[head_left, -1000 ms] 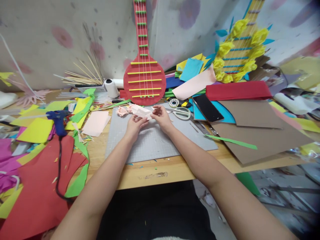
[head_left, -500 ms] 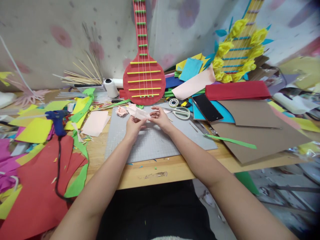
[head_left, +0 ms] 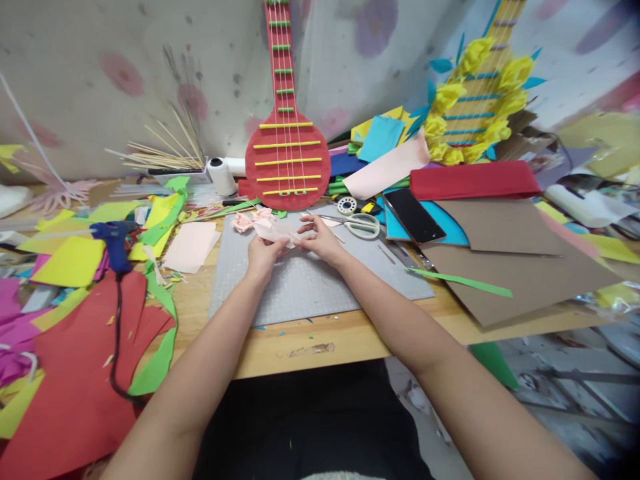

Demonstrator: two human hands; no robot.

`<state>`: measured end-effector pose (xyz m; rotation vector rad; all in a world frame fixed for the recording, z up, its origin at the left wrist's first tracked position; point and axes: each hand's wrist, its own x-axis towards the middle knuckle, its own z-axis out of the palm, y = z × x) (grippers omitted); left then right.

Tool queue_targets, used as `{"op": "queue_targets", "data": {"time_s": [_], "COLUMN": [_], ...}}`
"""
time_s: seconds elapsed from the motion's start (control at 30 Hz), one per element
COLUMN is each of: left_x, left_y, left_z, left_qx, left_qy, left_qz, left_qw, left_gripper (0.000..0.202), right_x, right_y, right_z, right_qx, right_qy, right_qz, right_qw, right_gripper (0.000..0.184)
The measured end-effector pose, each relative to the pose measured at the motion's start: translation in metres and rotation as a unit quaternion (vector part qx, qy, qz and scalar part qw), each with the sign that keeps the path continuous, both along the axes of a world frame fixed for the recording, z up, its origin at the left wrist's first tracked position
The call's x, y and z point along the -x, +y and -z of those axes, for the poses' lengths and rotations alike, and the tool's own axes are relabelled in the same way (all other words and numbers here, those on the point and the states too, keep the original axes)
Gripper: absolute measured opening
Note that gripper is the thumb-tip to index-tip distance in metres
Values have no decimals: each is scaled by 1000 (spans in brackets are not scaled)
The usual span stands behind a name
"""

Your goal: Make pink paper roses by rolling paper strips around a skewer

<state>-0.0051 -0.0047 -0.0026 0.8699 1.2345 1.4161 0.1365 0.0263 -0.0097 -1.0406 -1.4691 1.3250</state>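
A pale pink piece of crepe paper [head_left: 273, 231] is stretched between my two hands above a grey cutting mat [head_left: 320, 293]. My left hand [head_left: 264, 256] pinches its near left side. With thumb and fingertips my right hand [head_left: 323, 240] grips its right end, where the paper is bunched. Just beyond, at the mat's far left corner, lie pink paper flowers [head_left: 243, 222], partly behind the held piece. Scissors [head_left: 364, 226] rest to the right of my right hand. A stack of pale pink paper pieces [head_left: 191, 247] sits left of the mat.
A red paper lute [head_left: 288, 163] stands upright behind the mat. On the left are a blue glue gun [head_left: 116, 243] and red paper [head_left: 85, 353]. To the right are a phone [head_left: 415, 215], brown cardboard [head_left: 520, 280] and a green strip [head_left: 460, 282]. A yellow-flowered instrument [head_left: 475, 100] leans behind.
My left hand has shifted slightly left and down. The pink paper has turned and become more gathered between the fingers, uncovering more of the flowers behind it.
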Motion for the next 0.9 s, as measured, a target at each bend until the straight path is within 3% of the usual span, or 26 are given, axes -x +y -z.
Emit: {"op": "queue_targets", "data": {"time_s": [0.43,0.63,0.8,0.9], "left_x": [0,-2,0,10], "left_y": [0,-1,-1,1], "left_z": [-1,0,-5,-7], "left_qx": [-4,-8,23,31], "left_qy": [-12,12,44,57], "left_qz": [-22,0,40,29], "left_qw": [1000,1000,998,997], "left_gripper": [50,48,45,41], "right_x": [-1,1,-3,-10], "right_y": [-1,1,8,13], "right_z": [-3,-3,1,2], "right_qx": [17,72,35,7], "right_qy": [3,63,15,-42], "right_qz": [-27,-32,1,7], "right_qw": [999,995,999,999], "right_gripper": [66,32,25,23]}}
